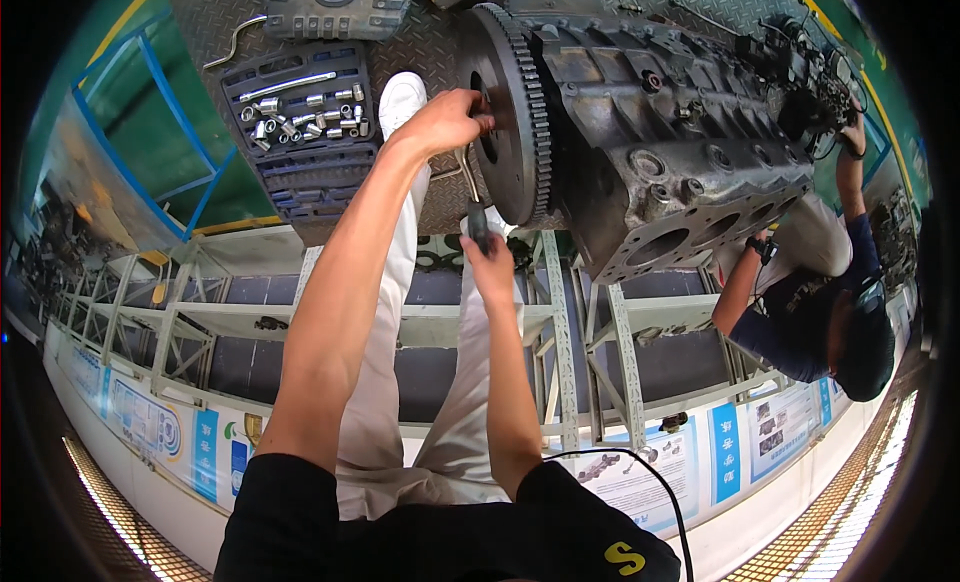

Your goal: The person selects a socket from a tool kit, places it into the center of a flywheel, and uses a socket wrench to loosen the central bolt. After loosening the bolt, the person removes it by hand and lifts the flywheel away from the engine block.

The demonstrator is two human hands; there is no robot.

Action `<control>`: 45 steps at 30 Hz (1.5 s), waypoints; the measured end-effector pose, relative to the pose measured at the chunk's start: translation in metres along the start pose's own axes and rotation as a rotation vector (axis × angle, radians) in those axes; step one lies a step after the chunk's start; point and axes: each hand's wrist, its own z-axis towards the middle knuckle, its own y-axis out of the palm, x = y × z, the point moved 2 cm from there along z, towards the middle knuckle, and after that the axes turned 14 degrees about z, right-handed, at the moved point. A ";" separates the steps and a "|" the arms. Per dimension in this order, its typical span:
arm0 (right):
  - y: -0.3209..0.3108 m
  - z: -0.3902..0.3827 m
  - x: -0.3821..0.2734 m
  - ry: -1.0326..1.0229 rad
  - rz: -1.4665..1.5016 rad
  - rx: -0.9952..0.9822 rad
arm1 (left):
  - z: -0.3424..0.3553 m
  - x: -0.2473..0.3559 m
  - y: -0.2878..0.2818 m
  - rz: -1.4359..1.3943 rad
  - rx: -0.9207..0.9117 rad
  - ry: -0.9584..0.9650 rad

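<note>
My left hand [450, 122] reaches to the centre of a large toothed flywheel [517, 172] on the end of a grey engine block [650, 112]. Its fingers are curled at the hub opening, and what they hold, if anything, is hidden. Below it, my right hand [491, 268] is closed around the dark grip of what looks like a ratchet wrench [478, 222]. The tool's metal shank points up along the flywheel's near face. Left of my hands lies an open socket set case [310, 167] with several loose sockets [318, 117] in it.
A co-worker [820, 312] crouches at the far right, hands by the engine's other end and dark parts [800, 77]. A bent metal bar [235, 40] and the case lid [340, 12] lie at the top left. Metal frame rails [380, 322] run below the platform.
</note>
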 end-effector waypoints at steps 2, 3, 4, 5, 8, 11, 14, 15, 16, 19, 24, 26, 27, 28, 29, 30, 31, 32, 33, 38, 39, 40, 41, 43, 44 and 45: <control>-0.025 -0.058 -0.039 -0.124 -0.170 0.084 | -0.004 0.006 0.000 0.152 0.053 0.043; -0.037 -0.083 -0.057 -0.180 -0.115 0.070 | -0.007 0.010 0.001 0.237 0.057 0.052; -0.041 -0.100 -0.071 -0.260 -0.058 0.098 | -0.007 0.014 0.000 0.269 0.020 0.008; -0.045 -0.109 -0.078 -0.276 -0.085 0.084 | -0.008 0.017 -0.002 0.268 0.027 0.004; -0.036 -0.094 -0.067 -0.195 -0.376 0.162 | -0.008 0.026 -0.004 0.429 -0.045 -0.030; -0.019 -0.043 -0.024 -0.074 -0.416 0.198 | -0.011 0.031 -0.007 0.489 0.012 -0.001; 0.001 0.029 0.009 -0.226 -0.315 0.215 | -0.003 0.026 -0.014 0.457 -0.001 0.050; 0.006 0.055 0.018 -0.089 -0.432 0.108 | 0.000 0.023 -0.017 0.397 0.001 0.105; 0.013 0.071 0.023 -0.249 -0.338 0.108 | 0.003 0.020 -0.018 0.265 -0.018 0.159; 0.022 0.101 0.025 -0.589 -0.317 0.052 | 0.008 0.012 -0.017 0.461 0.040 0.223; 0.018 0.109 0.041 -0.453 -0.248 -0.007 | 0.005 0.011 -0.012 0.445 0.091 0.276; 0.021 0.121 0.053 -0.378 -0.291 -0.041 | 0.003 0.012 -0.011 0.458 0.067 0.229; 0.026 0.130 0.056 -0.445 -0.258 -0.051 | 0.003 0.014 -0.011 0.384 0.081 0.224; 0.033 0.140 0.057 -0.688 -0.212 -0.010 | 0.002 0.015 -0.012 0.319 0.090 0.207; 0.040 0.150 0.058 -0.928 -0.163 0.035 | 0.002 0.017 -0.012 0.327 0.087 0.221; 0.049 0.165 0.061 -0.909 -0.170 -0.006 | 0.001 0.019 -0.012 0.303 0.096 0.192; 0.057 0.177 0.064 -0.954 -0.146 -0.007 | -0.001 0.019 -0.013 0.274 0.096 0.133; 0.064 0.189 0.066 -0.891 -0.116 -0.032 | -0.002 0.022 -0.013 0.313 0.109 0.147; 0.069 0.198 0.068 -0.835 -0.089 -0.047 | -0.004 0.024 -0.013 0.321 0.102 0.151; 0.070 0.165 0.065 -0.614 0.047 -0.079 | -0.007 0.026 -0.014 0.293 0.032 0.077; 0.063 0.144 0.064 -0.478 0.052 -0.083 | -0.007 0.025 -0.013 0.315 0.060 0.093; 0.051 0.116 0.059 -0.517 0.100 -0.093 | -0.007 0.024 -0.010 0.321 0.049 0.092; 0.037 0.087 0.054 -0.446 0.117 -0.086 | -0.008 0.025 -0.005 0.340 0.083 0.223; 0.008 0.027 0.034 -0.263 -0.079 0.043 | -0.009 0.025 -0.001 0.363 0.125 0.358; -0.006 -0.002 0.018 -0.247 -0.124 0.069 | -0.011 0.024 0.002 0.414 0.181 0.403; -0.019 -0.029 0.001 -0.226 -0.173 0.097 | -0.013 0.025 0.004 0.461 0.240 0.461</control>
